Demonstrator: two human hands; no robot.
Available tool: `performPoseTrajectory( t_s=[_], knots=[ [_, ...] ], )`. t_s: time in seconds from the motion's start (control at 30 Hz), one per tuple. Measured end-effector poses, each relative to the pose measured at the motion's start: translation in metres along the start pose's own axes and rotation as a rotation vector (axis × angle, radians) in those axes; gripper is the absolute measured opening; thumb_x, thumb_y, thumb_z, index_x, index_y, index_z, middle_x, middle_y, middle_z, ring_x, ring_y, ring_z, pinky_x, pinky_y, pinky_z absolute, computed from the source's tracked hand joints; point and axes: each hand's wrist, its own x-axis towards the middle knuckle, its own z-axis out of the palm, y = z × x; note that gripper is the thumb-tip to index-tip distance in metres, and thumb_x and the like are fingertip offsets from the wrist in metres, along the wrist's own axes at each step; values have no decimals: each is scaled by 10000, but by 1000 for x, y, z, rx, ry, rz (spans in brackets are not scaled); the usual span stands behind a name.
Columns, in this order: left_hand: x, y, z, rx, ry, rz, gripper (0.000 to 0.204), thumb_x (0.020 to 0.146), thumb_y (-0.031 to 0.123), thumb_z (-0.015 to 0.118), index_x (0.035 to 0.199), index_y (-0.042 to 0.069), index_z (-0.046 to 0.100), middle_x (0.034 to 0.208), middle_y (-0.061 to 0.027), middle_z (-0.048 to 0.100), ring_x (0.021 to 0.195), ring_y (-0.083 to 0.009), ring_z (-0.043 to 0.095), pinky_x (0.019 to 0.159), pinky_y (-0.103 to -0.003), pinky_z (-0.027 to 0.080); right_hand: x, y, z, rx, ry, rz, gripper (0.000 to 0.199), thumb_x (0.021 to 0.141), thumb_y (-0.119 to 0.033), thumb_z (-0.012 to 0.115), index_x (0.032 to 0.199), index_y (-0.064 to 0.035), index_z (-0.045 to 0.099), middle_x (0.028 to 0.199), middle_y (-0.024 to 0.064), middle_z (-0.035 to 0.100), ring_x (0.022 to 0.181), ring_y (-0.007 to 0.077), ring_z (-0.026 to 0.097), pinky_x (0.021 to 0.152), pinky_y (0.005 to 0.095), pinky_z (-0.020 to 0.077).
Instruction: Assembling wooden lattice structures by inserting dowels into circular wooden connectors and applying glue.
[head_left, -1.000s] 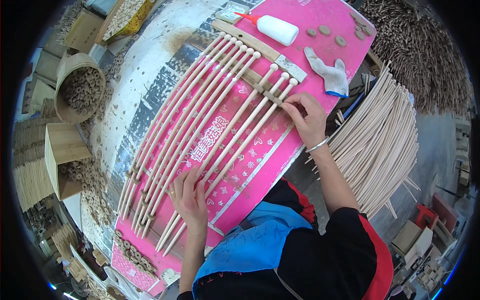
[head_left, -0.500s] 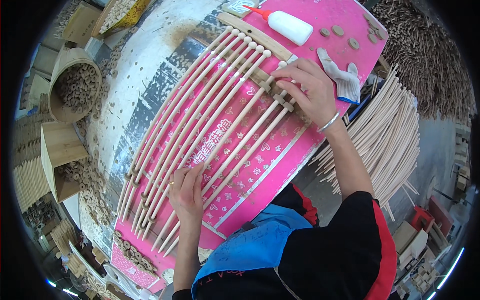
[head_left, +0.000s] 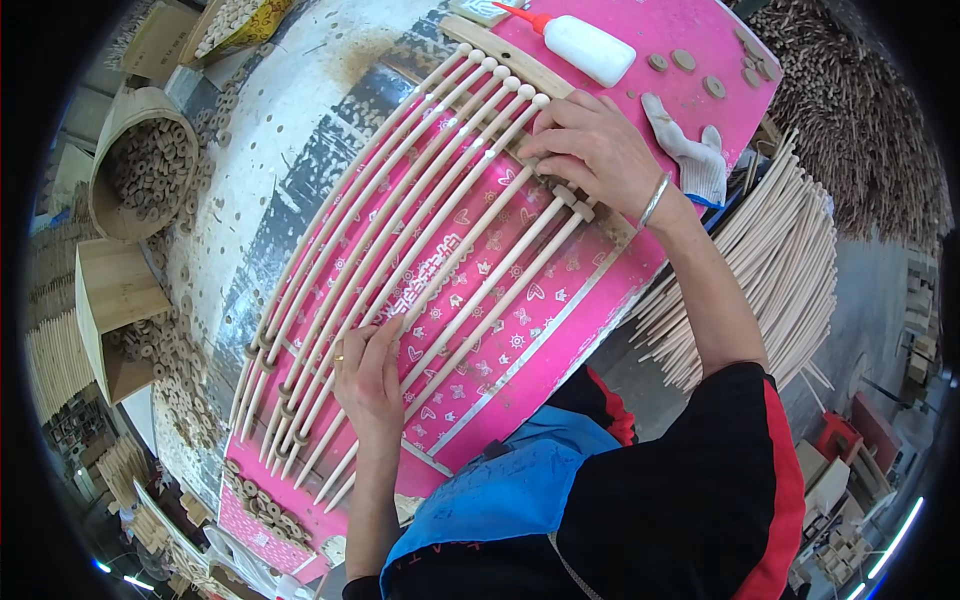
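Observation:
My left hand (head_left: 369,388) is closed around the lower part of a pale wooden rod (head_left: 500,207). My right hand (head_left: 597,152) pinches near this rod's upper end, where its fingers hide the tip and the small wooden ring there. Two more rods lie alongside to the right, with wooden rings (head_left: 582,211) near their upper ends. To the left, several ball-ended rods (head_left: 397,207) rest side by side, their round heads (head_left: 541,101) by a wooden strip (head_left: 520,62). Rings (head_left: 287,411) also sit low on some of these rods.
A white glue bottle (head_left: 590,50) with a red nozzle lies on the pink table (head_left: 690,25) beyond my right hand. Near it are loose wooden discs (head_left: 713,87) and a white glove (head_left: 690,150). Rings fill a tipped bucket (head_left: 110,185) at left; rods (head_left: 745,280) are piled at right.
My right hand has shifted slightly left onto the upper end of the leftmost of the three rods, covering its ring. My left hand has stayed almost in place.

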Motion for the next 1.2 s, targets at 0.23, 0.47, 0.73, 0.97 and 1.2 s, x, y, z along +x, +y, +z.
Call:
performPoseTrajectory(
  t_s=[0.23, 0.47, 0.73, 0.97, 1.2],
  knots=[
    [-17, 16, -12, 120, 10, 87, 373, 866, 77, 783, 1237, 78, 748, 1062, -76, 670, 998, -254, 635, 889, -408, 480, -17, 2, -21, 1, 162, 84, 139, 887, -187, 752, 1001, -112, 773, 990, 51, 686, 968, 265, 610, 877, 412, 485],
    [-20, 16, -3, 104, -135, 131, 361, 860, 54, 782, 1218, 89, 754, 1032, -70, 663, 917, -253, 642, 783, -401, 498, -37, -8, -21, 58, 140, 153, 124, 878, -183, 761, 973, -103, 763, 972, 51, 677, 927, 259, 600, 832, 400, 488],
    [-14, 16, 0, 139, -46, 113, 323, 896, 24, 750, 1216, 70, 752, 1034, -93, 670, 924, -264, 662, 769, -383, 521, -45, -10, -24, 34, 235, 143, 124, 868, -179, 765, 970, -108, 761, 971, 45, 678, 950, 243, 615, 826, 381, 484],
    [-13, 14, 3, 151, -21, 126, 360, 859, 21, 780, 1217, 54, 760, 998, -88, 655, 896, -276, 643, 754, -403, 536, -65, -22, -25, 64, 92, 111, 189, 814, -107, 784, 998, -123, 750, 1034, 28, 664, 990, 256, 618, 870, 397, 486],
    [-26, 27, -12, 122, -95, 221, 470, 835, 156, 833, 1290, 91, 740, 1063, -84, 643, 949, -270, 609, 833, -414, 487, -62, -16, -17, -92, 144, 53, 184, 819, -105, 755, 1000, -100, 725, 1063, 36, 652, 1027, 265, 615, 888, 395, 507]
  ],
)
